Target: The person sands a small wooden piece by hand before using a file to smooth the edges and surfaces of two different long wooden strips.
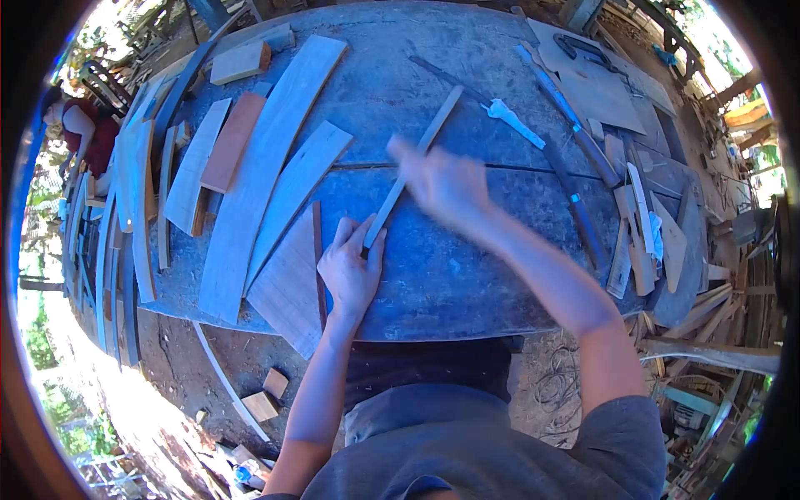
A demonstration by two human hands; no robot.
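A narrow wooden strip (438, 121) lies slantwise over the blue-grey tabletop (483, 292). My left hand (350, 275) is closed around its near end, thumb on one side and fingers on the other. Motion blurs my right hand (446, 183), which is over the middle of the strip and covers part of it; I cannot tell whether it holds anything. Left of my left hand are a thin dark-edged piece (318, 258) and a wide flat board (287, 279) that juts past the table's near edge.
Long planks (275, 167) and a reddish block (233, 142) lie to the left. At right are a long-bladed tool (575, 200), a white tube (514, 122), a dark clamp (575, 46) and wood offcuts (637, 225). A person (87, 133) is beyond the left edge.
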